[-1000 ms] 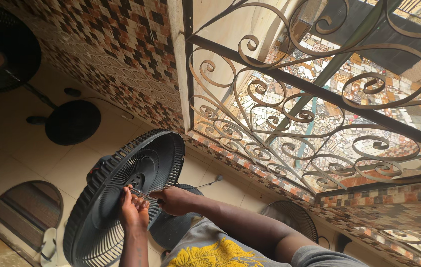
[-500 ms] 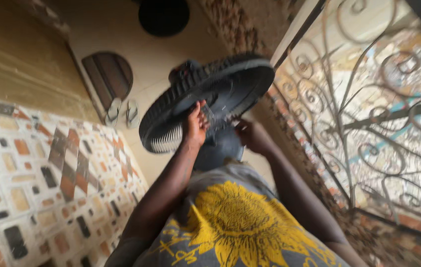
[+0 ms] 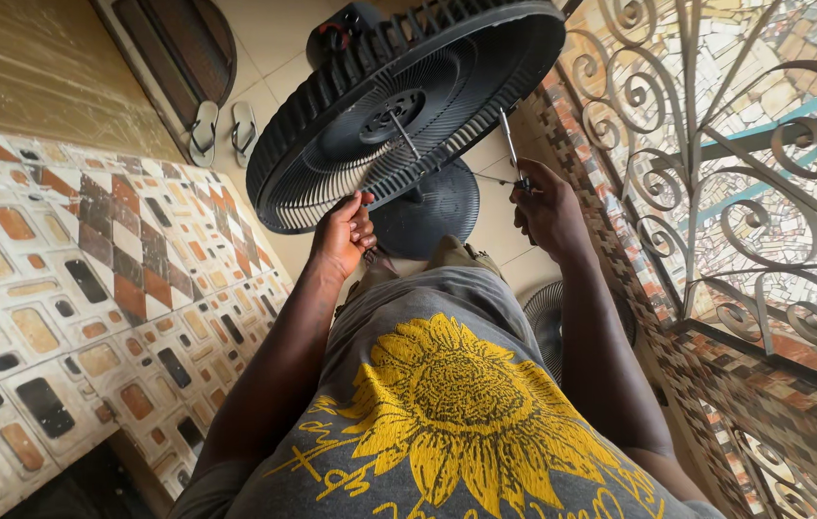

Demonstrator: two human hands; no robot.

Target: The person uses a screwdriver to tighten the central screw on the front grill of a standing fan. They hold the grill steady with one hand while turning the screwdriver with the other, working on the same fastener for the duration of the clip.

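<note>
Nearest the camera is the person's grey shirt [image 3: 447, 413] with a yellow sunflower print, both forearms reaching away from it toward a black fan grille [image 3: 399, 115], the landmark here. The left hand [image 3: 343, 235] is curled shut on the grille's lower rim, fingers wrapped over its edge. The right hand [image 3: 545, 207], just below the grille's right side, is closed around a thin metal tool [image 3: 510, 144] whose shaft rises to touch the rim; what kind of tool it is cannot be told. The grille is tilted, its ribbed face turned toward the person, a short spindle at its hub. Just behind and below it a round black fan base [image 3: 427, 207] sits on the pale floor. Beyond the grille's left edge lies a pair of sandals [image 3: 221, 130]. To its right runs a scrolled iron railing [image 3: 716, 173].
</note>
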